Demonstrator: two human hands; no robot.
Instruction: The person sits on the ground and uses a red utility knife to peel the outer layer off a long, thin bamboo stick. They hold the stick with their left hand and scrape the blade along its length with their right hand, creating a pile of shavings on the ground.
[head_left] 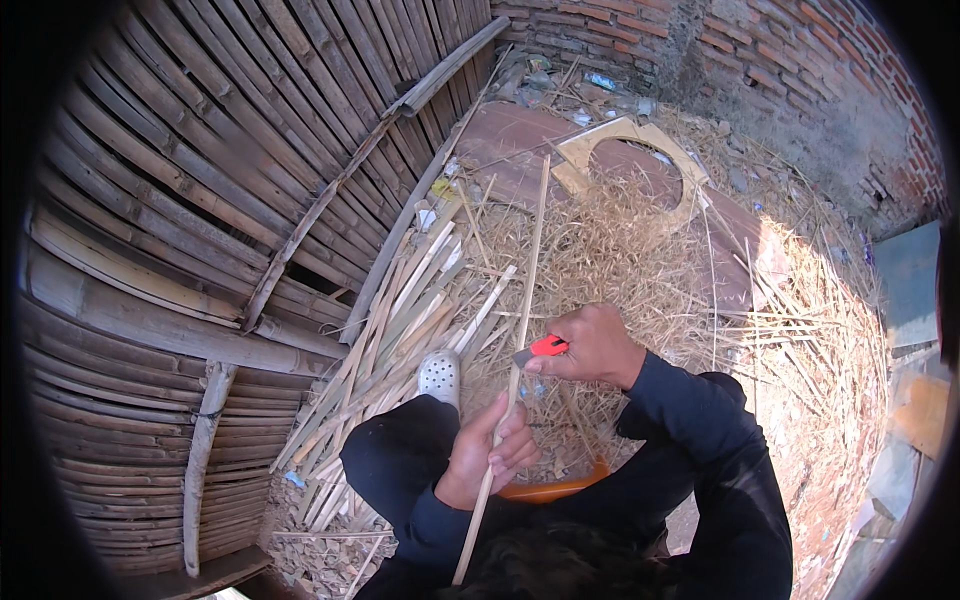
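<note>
My left hand (490, 452) is wrapped round a long, thin bamboo strip (537, 235), which slants up and away from my lap. Above it, my right hand (597, 345) grips a red-handled knife (549, 346). Its grey blade meets the strip a short way past my left fingers. Curly pale shavings (620, 250) lie heaped on the ground beyond my hands. To the left, many split bamboo strips (385, 325) lie in a loose pile beside my foot in a white perforated clog (439, 376).
A bamboo slat wall (200, 150) rises on the left, braced by poles. Brick walls (800, 90) stand at the back and right. A board with a round cut-out (690, 170) lies beyond the shavings. Part of an orange curved thing (555, 487) shows between my legs.
</note>
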